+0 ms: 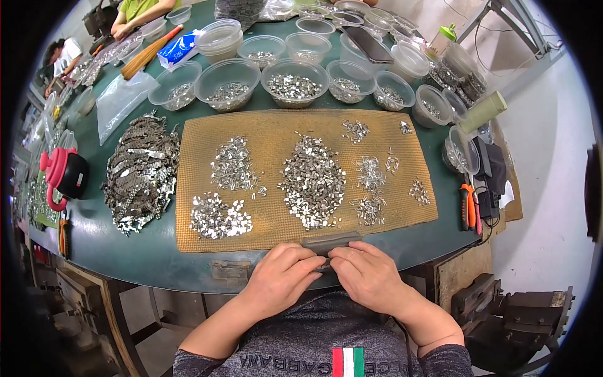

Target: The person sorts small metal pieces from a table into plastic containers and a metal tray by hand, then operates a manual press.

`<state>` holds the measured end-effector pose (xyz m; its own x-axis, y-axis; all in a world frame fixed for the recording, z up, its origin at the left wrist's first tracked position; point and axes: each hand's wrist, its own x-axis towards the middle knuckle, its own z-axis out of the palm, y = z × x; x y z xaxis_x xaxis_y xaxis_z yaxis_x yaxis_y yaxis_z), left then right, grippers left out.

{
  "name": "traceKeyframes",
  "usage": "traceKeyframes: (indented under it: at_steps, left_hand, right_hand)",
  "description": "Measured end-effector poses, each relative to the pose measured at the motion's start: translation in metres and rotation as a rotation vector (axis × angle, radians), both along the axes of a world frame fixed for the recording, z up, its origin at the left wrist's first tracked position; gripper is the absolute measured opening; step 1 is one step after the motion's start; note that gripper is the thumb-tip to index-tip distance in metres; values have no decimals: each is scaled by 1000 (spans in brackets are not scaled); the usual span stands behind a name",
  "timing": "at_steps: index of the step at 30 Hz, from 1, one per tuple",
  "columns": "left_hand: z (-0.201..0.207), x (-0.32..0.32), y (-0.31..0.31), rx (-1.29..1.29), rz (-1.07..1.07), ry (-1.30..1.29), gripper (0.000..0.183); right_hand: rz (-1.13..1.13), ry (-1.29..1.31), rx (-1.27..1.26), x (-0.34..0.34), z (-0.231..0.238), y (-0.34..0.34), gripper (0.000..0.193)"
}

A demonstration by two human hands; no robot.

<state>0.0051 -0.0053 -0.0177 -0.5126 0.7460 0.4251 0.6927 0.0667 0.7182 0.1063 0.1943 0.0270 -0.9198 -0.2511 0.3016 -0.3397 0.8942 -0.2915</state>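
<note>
At the table's front edge my left hand (284, 276) and my right hand (366, 275) meet, fingertips pressed close together. Both are closed in a pinch. A small dark bit shows between the fingertips, too covered to name. Just behind the fingers is a dark grey block (331, 239), partly hidden by them. Beyond it a tan ribbed mat (267, 207) carries sorted piles of small silvery metal pieces: a large central pile (312, 182), a pile of slim pieces (232, 164), a pile of flat shiny pieces (217, 217) and several smaller ones on the right.
Left of the mat lies a heap of metal strips (141, 173), with a pink-and-black pot (65, 173) farther left. Clear plastic bowls (295, 83) of metal pieces line the back, a phone (367, 44) on one. Orange-handled pliers (468, 207) lie right. Other people sit far left.
</note>
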Motion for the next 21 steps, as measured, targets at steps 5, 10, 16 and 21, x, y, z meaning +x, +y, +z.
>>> traceKeyframes:
  at_steps: [5,10,16,21]
  left_hand:
    - [0,0,0,3,-3,1,35]
    - [3,1,-1,2,2,1,36]
    - [0,6,0,-43,2,132,44]
    - [6,11,0,-95,5,246,49]
  right_hand:
    - [-44,23,-10,3,-1,-5,16]
    - [-116,24,-45,6,-1,-12,17]
    - [-160,-139,-290,18,2,16,29]
    - [-221,-79,-249,42,-3,30,36]
